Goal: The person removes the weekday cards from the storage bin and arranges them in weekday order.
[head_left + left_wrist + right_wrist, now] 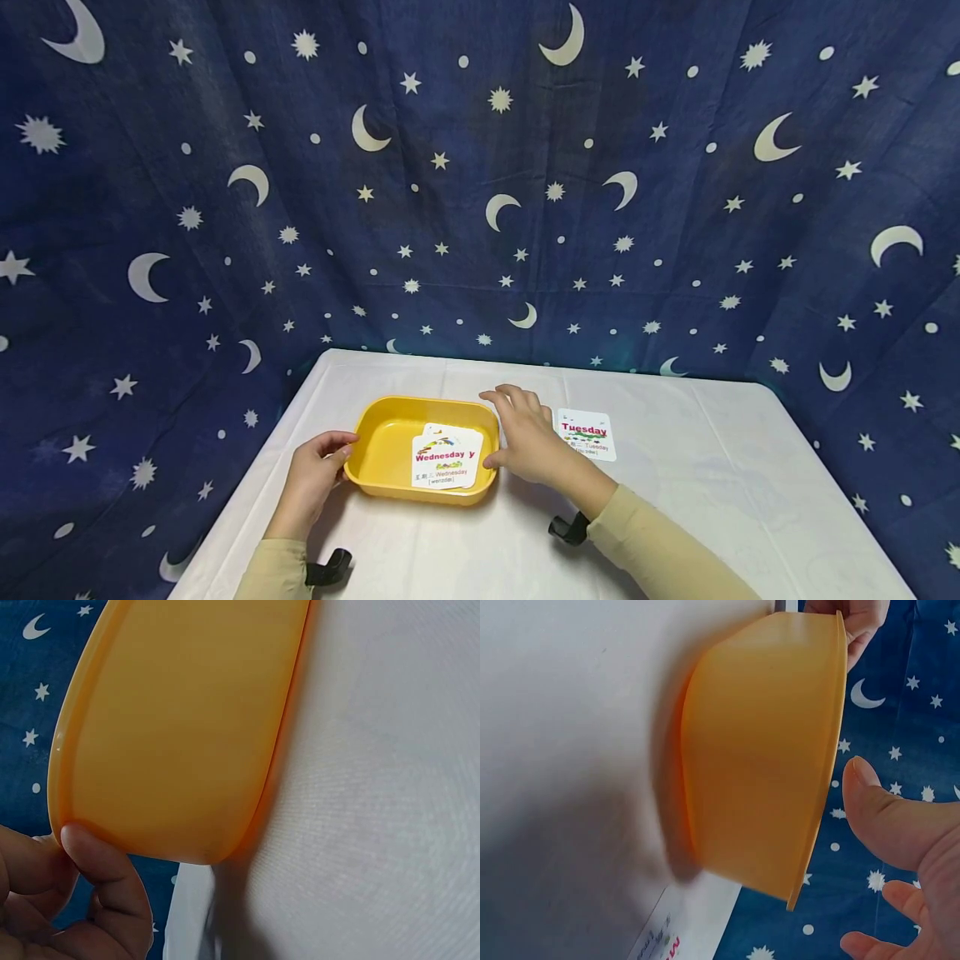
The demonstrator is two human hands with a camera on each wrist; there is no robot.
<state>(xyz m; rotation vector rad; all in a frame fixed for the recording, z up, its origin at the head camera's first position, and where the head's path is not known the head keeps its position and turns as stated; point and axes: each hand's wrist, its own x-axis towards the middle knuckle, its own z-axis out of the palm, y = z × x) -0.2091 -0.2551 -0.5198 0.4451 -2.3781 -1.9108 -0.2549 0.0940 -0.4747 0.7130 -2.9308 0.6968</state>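
A yellow plastic basin (382, 492) stands on the white tabletop, with a "Wednesday" card (448, 458) lying in its right half. Another card beneath that one shows a red "y" at its edge. My left hand (311, 477) pinches the basin's left end, thumb (105, 862) outside the rim and fingers at the edge. At the other end, my right hand (528, 437) is spread with nothing in it; its thumb (877, 810) is beside the rim, apart from it in the right wrist view. To its right a "Tuesday" card (586, 433) lies face up.
A white cloth covers the table (712, 500). Behind it and at both sides hangs a dark blue curtain (450, 208) with moons and stars. Part of a printed card (656, 937) shows on the table low in the right wrist view.
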